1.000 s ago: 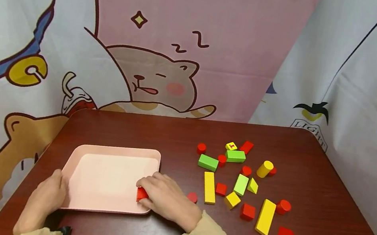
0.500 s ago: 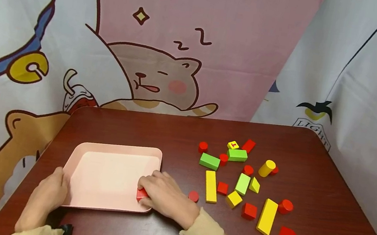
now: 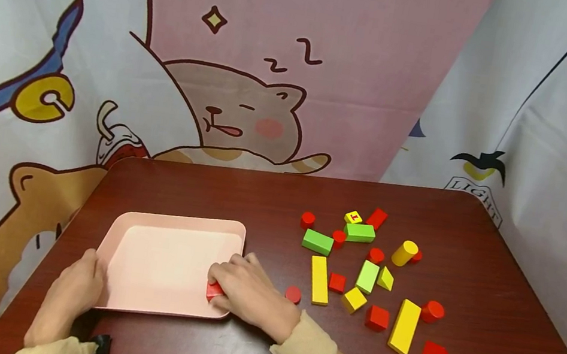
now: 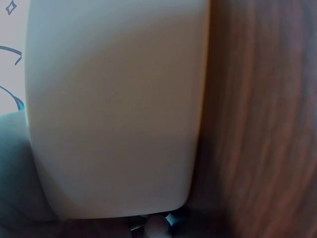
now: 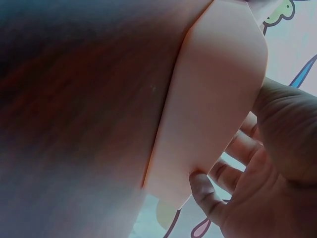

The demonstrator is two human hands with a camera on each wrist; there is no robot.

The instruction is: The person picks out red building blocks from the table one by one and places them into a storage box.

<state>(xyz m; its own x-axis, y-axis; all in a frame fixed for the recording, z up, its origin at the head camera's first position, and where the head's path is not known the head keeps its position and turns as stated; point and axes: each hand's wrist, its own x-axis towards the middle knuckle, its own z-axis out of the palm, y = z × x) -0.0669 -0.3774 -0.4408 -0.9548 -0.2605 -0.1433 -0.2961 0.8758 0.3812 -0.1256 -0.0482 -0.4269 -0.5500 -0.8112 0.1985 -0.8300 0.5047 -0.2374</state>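
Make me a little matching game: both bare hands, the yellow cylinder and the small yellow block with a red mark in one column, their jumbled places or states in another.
Column one
1. Right hand
2. Left hand
3. Yellow cylinder
4. Small yellow block with a red mark

Column two
A. Just behind a green rectangular block
B. At the left end of a pink rectangular tray
C. Has a red block between thumb and fingers
D. To the right of that green block

Pairs: 1-C, 2-B, 3-D, 4-A

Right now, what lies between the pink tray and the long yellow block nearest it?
The head view shows one red round block; the right hand also partly fills the gap beside the tray.
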